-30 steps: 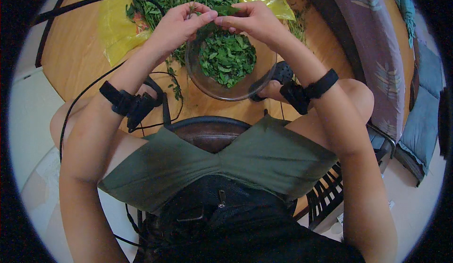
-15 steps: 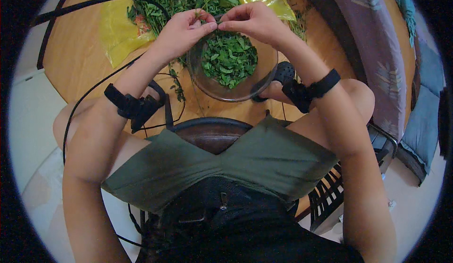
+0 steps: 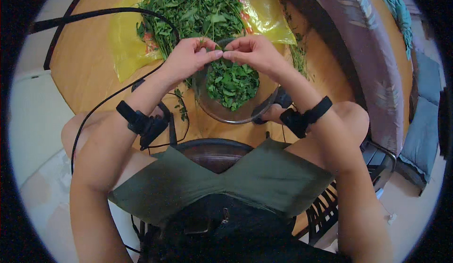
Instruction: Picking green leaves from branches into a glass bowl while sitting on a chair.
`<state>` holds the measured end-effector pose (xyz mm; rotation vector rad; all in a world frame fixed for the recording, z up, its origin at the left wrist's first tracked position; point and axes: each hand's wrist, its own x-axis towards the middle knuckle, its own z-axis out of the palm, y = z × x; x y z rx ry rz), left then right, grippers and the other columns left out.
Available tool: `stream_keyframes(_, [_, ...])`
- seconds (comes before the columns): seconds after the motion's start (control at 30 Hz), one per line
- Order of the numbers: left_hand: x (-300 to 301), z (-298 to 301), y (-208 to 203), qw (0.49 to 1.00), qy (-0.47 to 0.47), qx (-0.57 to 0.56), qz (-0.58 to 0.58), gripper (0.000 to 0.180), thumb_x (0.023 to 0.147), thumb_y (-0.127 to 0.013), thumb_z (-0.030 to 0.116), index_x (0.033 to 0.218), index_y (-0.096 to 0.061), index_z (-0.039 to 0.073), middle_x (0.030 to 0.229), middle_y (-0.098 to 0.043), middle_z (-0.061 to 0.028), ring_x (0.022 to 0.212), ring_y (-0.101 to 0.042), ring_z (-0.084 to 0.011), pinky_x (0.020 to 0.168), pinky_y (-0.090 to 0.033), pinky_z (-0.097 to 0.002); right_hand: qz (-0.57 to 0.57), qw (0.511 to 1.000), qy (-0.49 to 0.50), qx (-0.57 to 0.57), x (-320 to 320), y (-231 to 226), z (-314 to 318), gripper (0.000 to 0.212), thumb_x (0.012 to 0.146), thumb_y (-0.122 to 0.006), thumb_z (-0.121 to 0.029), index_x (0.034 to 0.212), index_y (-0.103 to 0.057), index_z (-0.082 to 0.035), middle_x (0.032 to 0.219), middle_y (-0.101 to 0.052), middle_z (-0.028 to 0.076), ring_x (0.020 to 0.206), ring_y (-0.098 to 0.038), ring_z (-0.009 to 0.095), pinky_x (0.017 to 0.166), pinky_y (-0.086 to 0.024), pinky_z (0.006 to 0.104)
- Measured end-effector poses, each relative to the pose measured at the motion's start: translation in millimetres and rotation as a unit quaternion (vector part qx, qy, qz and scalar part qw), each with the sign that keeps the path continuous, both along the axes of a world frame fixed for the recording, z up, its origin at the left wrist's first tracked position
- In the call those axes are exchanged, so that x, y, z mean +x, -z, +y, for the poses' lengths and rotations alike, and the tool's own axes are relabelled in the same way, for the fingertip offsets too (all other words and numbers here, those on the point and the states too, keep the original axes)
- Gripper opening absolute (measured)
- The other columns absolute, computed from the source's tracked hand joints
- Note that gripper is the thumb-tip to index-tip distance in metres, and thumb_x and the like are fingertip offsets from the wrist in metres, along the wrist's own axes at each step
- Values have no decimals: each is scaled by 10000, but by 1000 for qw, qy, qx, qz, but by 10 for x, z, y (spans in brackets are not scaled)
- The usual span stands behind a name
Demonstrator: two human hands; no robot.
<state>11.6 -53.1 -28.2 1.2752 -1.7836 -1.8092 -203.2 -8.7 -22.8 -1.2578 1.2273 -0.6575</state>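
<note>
My left hand (image 3: pixel 194 59) and my right hand (image 3: pixel 252 54) meet at the fingertips above the far rim of a clear bowl (image 3: pixel 231 121). Between them is a thin green leafy stem (image 3: pixel 218 47), pinched by thumb and fingers on both sides. The fingers partly hide it. Loose picked leaves (image 3: pixel 232 87) lie heaped in the bowl. Just beyond my hands, a big pile of leafy green stems (image 3: pixel 193 10) rests on a yellow plastic bag (image 3: pixel 123 41).
The bowl stands on a wood-toned floor (image 3: pixel 89 41) between my feet. A black cable (image 3: pixel 101 100) loops past my left arm. Thin stripped stalks (image 3: pixel 298 57) lie right of the bag. Patterned fabric (image 3: pixel 373 64) hangs along the right, beside a blue-grey cushion (image 3: pixel 420 131).
The whole view has shifted, so bowl, pile and hands sit lower in the picture. My hands remain together at the fingertips, still pinching the stem over the bowl's far side.
</note>
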Motion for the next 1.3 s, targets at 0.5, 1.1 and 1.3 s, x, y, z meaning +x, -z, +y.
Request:
stream_keyframes(0.5, [-155, -91, -174, 1000, -4, 0, -4, 263, 835, -678, 275, 967, -633, 52, 602, -436, 62, 569, -404, -57, 546, -357, -236, -28, 996, 80, 28, -42, -36, -104, 176, 851, -681, -181, 937, -703, -29, 796, -644, -7, 710, -555, 66, 634, -445, 231])
stream_keyframes(1.1, [-56, 234, -57, 975, 70, -185, -98, 337, 753, -751, 347, 878, -690, 40, 560, -542, -22, 513, -495, -122, 518, -412, -287, 214, 957, -29, -194, -165, 145, 222, 220, 800, -681, -264, 867, -712, -57, 735, -687, 81, 668, -648, 182, 635, -508, 322])
stream_keyframes(1.3, [-144, 269, 20, 978, 83, -159, -107, 389, 727, -757, 420, 809, -689, 45, 557, -537, -40, 518, -506, -152, 520, -417, -306, 233, 963, -2, -134, -232, -98, 390, 235, 794, -667, -264, 911, -707, -65, 802, -694, 105, 721, -656, 222, 685, -507, 354])
